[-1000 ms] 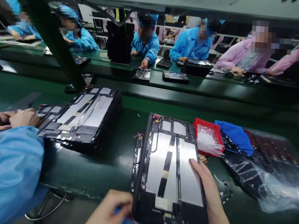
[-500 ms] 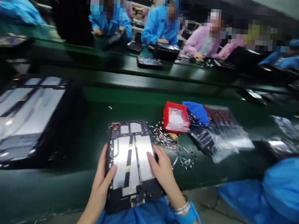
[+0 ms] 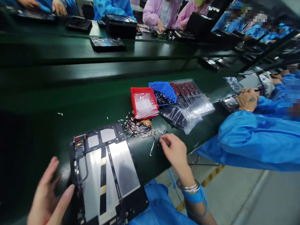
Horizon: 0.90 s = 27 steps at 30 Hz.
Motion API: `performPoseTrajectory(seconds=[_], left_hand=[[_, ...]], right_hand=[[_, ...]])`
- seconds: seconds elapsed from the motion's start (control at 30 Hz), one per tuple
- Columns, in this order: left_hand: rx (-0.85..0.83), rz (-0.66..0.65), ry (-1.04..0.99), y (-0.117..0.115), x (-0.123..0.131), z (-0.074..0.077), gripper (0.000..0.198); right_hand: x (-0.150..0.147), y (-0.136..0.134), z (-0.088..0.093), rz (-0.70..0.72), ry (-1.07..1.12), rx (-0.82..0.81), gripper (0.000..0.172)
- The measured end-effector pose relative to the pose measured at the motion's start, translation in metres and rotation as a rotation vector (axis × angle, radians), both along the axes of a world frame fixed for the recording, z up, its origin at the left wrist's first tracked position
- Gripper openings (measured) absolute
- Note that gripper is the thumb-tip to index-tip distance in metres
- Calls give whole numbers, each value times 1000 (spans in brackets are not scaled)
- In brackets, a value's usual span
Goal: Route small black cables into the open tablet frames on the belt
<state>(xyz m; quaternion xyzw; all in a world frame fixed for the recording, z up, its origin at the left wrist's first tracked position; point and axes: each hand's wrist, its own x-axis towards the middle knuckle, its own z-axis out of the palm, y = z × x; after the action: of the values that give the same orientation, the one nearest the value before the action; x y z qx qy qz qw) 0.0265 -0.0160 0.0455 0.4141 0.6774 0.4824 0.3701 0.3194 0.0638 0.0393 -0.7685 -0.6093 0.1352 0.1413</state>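
Observation:
An opened tablet (image 3: 122,169), its silvery battery panels and black ribbon strip exposed, lies on the green bench at its front edge. Beside the tablet's left side is my left hand (image 3: 50,198), thumb and fingers spread, the thumb close to the frame. My right hand (image 3: 175,152) has left the tablet and hovers at the small loose cables (image 3: 152,147), fingertips pinched together. Whatever those fingertips hold, if anything, is too small to make out. A heap of tiny cable parts (image 3: 138,127) with white and gold ends sits just beyond the tablet's upper right corner.
Behind the heap stand a red bin (image 3: 146,116) of clear plastic pieces and a blue bin (image 3: 164,86) of black parts. Plastic bags and a clear tray (image 3: 204,107) lie right of them. A co-worker's blue sleeve (image 3: 261,141) reaches in from the right. A raised green ledge (image 3: 66,58) runs behind.
Both hands have let go of the tablet, which now rests on the bench. My right hand has moved right to the loose cables; my left has opened. The view has swung right.

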Motion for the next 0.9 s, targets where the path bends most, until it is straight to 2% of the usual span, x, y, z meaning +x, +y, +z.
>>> performPoseTrajectory(seconds=[0.07, 0.17, 0.3, 0.4, 0.53, 0.67, 0.9], left_hand=[[130, -34, 117, 16, -8, 8, 47], [199, -294, 237, 40, -8, 27, 29], [314, -592, 394, 69, 13, 45, 30], [439, -715, 425, 85, 31, 44, 28], [442, -767, 346, 97, 39, 31, 21], [392, -733, 289, 100, 34, 19, 17], [385, -716, 242, 99, 32, 19, 15]], right_hand=[[21, 9, 4, -113, -93, -22, 13], [38, 18, 9, -192, -166, -75, 13], [34, 23, 11, -179, -203, -180, 9], [30, 26, 12, -169, -223, -231, 7], [33, 24, 19, -215, -271, -285, 11], [35, 14, 20, -245, -280, -347, 11], [23, 10, 8, -285, -269, -367, 20]])
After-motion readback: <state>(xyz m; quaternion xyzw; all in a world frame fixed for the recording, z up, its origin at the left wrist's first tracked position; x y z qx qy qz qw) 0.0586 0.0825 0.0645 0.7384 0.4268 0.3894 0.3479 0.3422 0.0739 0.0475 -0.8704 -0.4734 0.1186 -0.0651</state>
